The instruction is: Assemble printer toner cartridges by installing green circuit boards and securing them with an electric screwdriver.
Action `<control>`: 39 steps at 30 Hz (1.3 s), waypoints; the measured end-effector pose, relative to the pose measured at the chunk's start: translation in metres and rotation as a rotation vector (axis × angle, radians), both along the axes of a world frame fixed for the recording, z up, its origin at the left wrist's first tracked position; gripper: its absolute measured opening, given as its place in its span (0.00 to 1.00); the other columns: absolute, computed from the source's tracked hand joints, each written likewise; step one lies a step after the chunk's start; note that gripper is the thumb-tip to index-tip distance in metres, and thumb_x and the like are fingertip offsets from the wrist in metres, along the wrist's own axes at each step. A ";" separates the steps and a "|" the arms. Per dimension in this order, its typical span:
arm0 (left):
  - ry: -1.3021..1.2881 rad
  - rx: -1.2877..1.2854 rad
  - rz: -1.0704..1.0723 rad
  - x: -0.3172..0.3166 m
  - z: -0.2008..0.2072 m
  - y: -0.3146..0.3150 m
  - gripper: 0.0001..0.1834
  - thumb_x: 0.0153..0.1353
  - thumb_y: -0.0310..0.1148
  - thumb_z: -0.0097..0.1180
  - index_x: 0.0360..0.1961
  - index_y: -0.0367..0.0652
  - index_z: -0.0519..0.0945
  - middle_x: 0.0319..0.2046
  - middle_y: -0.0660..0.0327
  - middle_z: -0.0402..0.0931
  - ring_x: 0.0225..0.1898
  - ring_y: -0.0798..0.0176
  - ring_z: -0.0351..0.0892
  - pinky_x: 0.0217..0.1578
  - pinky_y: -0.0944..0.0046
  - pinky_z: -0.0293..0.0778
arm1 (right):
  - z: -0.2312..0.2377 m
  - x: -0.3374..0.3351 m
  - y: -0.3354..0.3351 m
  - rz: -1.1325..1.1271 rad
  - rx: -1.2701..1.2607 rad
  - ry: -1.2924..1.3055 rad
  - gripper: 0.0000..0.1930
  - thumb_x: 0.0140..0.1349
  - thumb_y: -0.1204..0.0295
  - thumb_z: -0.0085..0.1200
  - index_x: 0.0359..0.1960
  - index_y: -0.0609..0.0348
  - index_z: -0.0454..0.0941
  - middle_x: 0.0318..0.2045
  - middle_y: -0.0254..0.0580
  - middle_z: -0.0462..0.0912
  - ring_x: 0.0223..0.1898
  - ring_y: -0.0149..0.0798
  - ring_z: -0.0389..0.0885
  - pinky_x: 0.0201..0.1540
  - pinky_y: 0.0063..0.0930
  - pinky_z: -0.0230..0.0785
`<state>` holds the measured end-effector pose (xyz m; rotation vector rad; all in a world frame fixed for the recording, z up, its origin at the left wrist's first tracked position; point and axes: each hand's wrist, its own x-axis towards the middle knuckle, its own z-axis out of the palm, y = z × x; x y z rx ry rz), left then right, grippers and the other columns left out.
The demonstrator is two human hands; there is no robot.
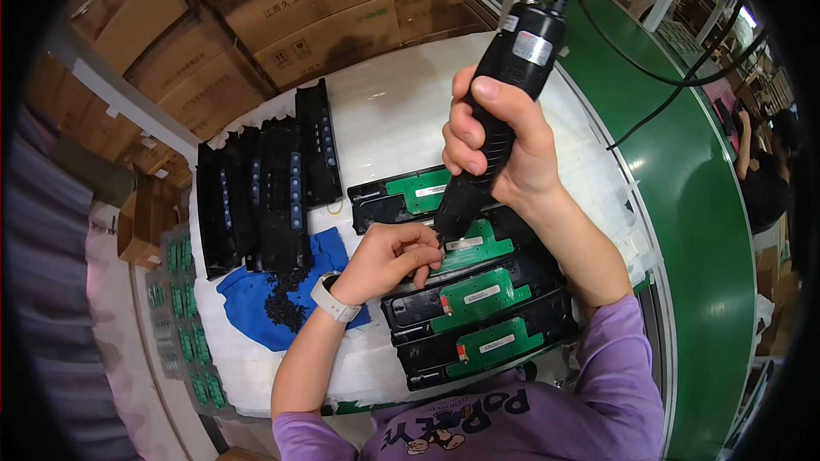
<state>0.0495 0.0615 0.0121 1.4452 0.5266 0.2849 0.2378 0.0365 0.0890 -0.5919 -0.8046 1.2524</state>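
My right hand (519,132) is wrapped round a black electric screwdriver (525,38), held tilted with its tip pointing down. That tip meets the fingertips of my left hand (389,258), over a green circuit board (483,248) in a long black plastic housing. Thumb and fingers of the left hand are pinched together; whatever is between them is too small or hidden to make out. Nearer to me lie two similar housings with green boards, the middle one (487,292) and the nearest one (495,343). Beyond my hands sits another board (418,194) in its housing.
At left, a blue cloth (243,294) carries a heap of small black screws (286,303). Behind it stand several black panels with blue buttons (295,192). Green boards fill trays (184,316) at far left. Cartons (316,21) line the back; a green conveyor (683,205) runs along the right.
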 end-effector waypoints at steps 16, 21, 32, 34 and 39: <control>-0.181 0.056 0.597 -0.005 -0.010 0.014 0.07 0.61 0.28 0.48 0.30 0.35 0.75 0.25 0.58 0.77 0.16 0.76 0.65 0.19 0.78 0.62 | -0.006 0.019 0.005 -0.063 0.076 -0.115 0.11 0.55 0.66 0.50 0.34 0.62 0.68 0.13 0.34 0.66 0.10 0.28 0.63 0.16 0.23 0.58; -0.295 -0.062 0.673 -0.015 -0.021 0.037 0.05 0.63 0.26 0.44 0.37 0.36 0.70 0.38 0.53 0.76 0.38 0.64 0.78 0.37 0.72 0.71 | -0.022 0.033 0.017 -0.080 0.218 -0.307 0.09 0.50 0.72 0.58 0.26 0.65 0.71 0.12 0.36 0.69 0.11 0.28 0.67 0.15 0.21 0.60; -0.360 -0.088 0.605 -0.009 -0.034 0.037 0.12 0.56 0.14 0.41 0.41 0.34 0.68 0.54 0.44 0.65 0.59 0.54 0.64 0.57 0.64 0.62 | -0.027 0.031 0.022 -0.036 0.159 -0.338 0.08 0.50 0.74 0.57 0.25 0.65 0.71 0.13 0.35 0.69 0.11 0.28 0.67 0.15 0.20 0.59; -0.368 -0.073 0.572 -0.007 -0.033 0.034 0.11 0.56 0.14 0.40 0.40 0.34 0.69 0.54 0.44 0.64 0.58 0.54 0.64 0.58 0.64 0.61 | -0.026 0.031 0.021 -0.029 0.159 -0.342 0.08 0.49 0.74 0.57 0.25 0.65 0.71 0.13 0.35 0.69 0.11 0.28 0.67 0.15 0.20 0.59; -0.363 -0.087 0.554 -0.006 -0.033 0.034 0.10 0.57 0.15 0.41 0.39 0.34 0.69 0.54 0.43 0.64 0.57 0.55 0.66 0.57 0.64 0.62 | -0.031 0.028 0.020 0.011 0.151 -0.408 0.09 0.48 0.74 0.58 0.24 0.64 0.70 0.13 0.35 0.70 0.11 0.27 0.68 0.15 0.19 0.59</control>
